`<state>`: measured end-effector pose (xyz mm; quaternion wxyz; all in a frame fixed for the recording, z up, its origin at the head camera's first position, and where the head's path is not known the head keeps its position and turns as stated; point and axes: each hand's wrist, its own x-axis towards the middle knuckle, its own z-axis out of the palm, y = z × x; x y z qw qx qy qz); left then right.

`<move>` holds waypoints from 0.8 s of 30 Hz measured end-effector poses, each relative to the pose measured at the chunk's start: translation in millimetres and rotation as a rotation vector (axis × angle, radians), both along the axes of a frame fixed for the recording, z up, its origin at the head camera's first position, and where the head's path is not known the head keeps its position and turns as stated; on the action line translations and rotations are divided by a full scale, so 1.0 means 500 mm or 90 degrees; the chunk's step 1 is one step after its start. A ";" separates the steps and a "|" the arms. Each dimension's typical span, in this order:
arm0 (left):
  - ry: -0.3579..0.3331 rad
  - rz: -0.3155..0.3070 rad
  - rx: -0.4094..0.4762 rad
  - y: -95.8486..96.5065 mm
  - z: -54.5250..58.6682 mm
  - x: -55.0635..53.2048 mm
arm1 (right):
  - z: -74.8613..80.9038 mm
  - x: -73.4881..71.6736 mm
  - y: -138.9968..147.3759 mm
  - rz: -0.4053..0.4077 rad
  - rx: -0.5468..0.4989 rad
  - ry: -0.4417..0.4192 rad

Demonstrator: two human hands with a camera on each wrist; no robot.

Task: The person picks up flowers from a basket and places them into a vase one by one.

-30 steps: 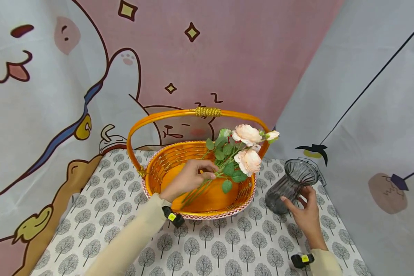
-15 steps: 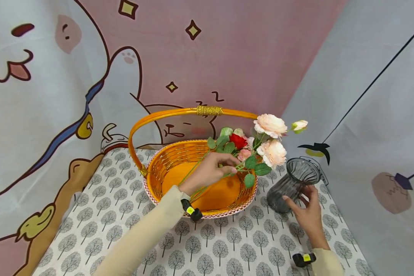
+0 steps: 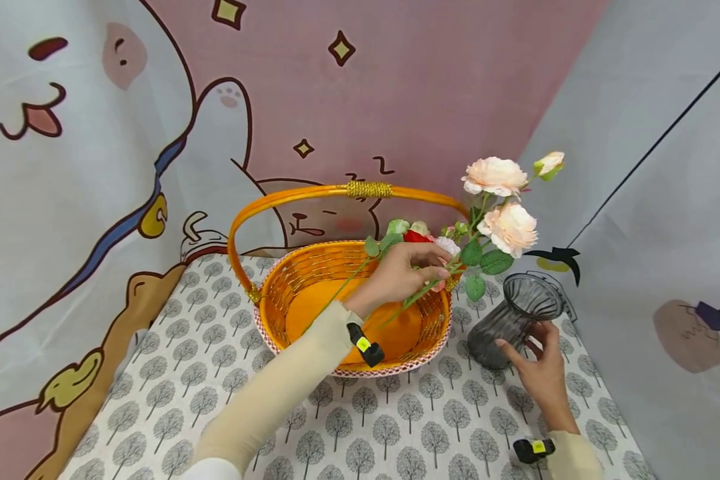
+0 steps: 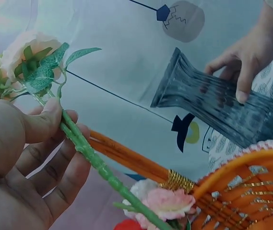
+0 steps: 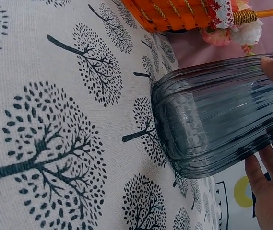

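Observation:
My left hand (image 3: 405, 273) pinches the green stem (image 4: 95, 160) of an artificial peach rose spray above the basket's right side. Two full blooms (image 3: 509, 229) and a bud (image 3: 549, 165) top it, with several leaves below. In the left wrist view the stem runs between thumb and fingers. My right hand (image 3: 540, 370) grips a grey ribbed glass vase (image 3: 498, 333) from its right side, thumb in front. The vase's flared mouth (image 3: 534, 297) faces up. In the right wrist view its base (image 5: 174, 129) is at the tablecloth.
An orange woven basket (image 3: 300, 273) with a tall arched handle (image 3: 288, 197) stands in the middle. More flowers, among them a red one (image 3: 417, 237) and a white one (image 3: 448, 245), lie at its back right. A tree-print cloth (image 3: 390, 433) covers the table; printed curtains (image 3: 432, 80) hang behind.
My left hand has moved right and upward with the rose spray, lifting its blooms above the basket toward the vase side. The right hand keeps hold of the vase in nearly the same place.

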<state>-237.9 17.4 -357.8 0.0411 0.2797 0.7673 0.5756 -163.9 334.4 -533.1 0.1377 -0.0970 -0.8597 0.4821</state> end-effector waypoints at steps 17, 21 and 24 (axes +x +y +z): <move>-0.072 -0.042 0.110 0.086 0.036 -0.028 | 0.007 -0.007 0.004 -0.004 0.004 -0.014; -0.093 -0.037 0.141 0.115 0.035 -0.029 | 0.006 -0.004 0.001 -0.003 -0.002 -0.015; -0.097 -0.016 0.134 0.139 0.035 -0.028 | 0.005 -0.002 -0.002 -0.002 -0.007 -0.017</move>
